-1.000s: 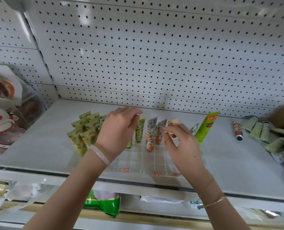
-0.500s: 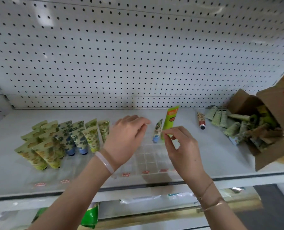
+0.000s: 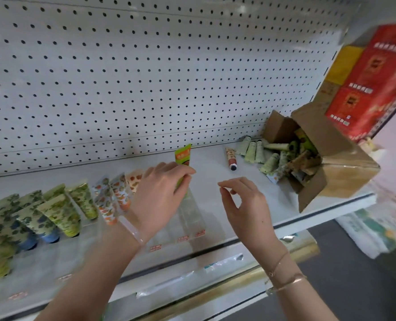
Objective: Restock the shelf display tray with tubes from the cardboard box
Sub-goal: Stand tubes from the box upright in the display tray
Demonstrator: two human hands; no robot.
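Gripping hand: left hand (image 3: 162,195), fingers curled round green tube (image 3: 183,156), held upright at clear tray's (image 3: 192,212) far right end.
Right hand (image 3: 243,205): hovered just right, fingers loosely curled, empty.
Cardboard box (image 3: 345,172): lay tipped at far right, pale tubes (image 3: 271,163) spilled leftward.

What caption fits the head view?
Left hand holds a green tube at the clear tray; empty right hand hovers; cardboard box lies tipped at right.
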